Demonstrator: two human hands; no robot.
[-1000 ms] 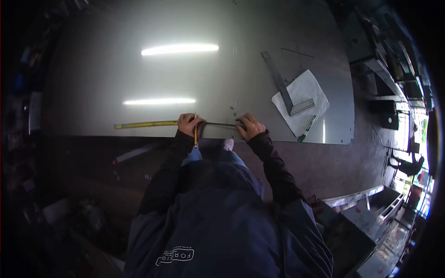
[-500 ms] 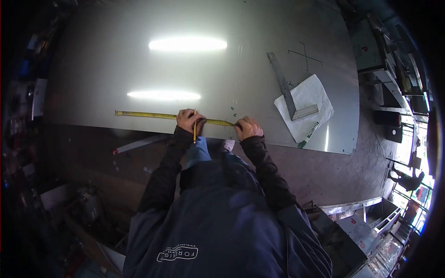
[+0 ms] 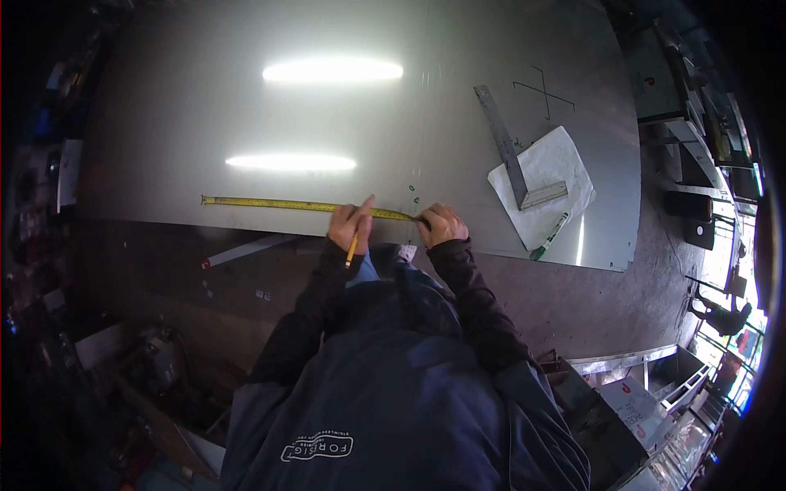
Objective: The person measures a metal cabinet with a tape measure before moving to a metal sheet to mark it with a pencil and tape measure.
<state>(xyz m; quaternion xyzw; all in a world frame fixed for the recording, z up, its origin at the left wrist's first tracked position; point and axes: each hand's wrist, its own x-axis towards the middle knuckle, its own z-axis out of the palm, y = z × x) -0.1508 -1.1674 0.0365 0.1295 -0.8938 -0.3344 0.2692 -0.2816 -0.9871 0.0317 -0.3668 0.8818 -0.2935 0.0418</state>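
A yellow tape measure (image 3: 278,204) lies stretched along the near edge of a large grey metal sheet (image 3: 344,123). Over the tape's middle is my left hand (image 3: 350,227), closed round a yellow pencil (image 3: 352,250) that points down toward my body, with one finger extended across the tape. At the tape's right end, my right hand (image 3: 444,224) grips it near the sheet's edge. Small green marks (image 3: 413,194) show on the sheet just above the right hand.
To the right, a metal square (image 3: 501,135) rests partly on white paper (image 3: 565,172), beside a green-and-white marker (image 3: 550,237). A cross (image 3: 544,92) is drawn farther back. Beyond the sheet, a person (image 3: 722,316) is at the far right, near metal pieces (image 3: 639,413).
My left hand has shifted slightly right and down, and one finger now extends upward. The pencil has tilted and moved down with it. My right hand stays at the tape's right end.
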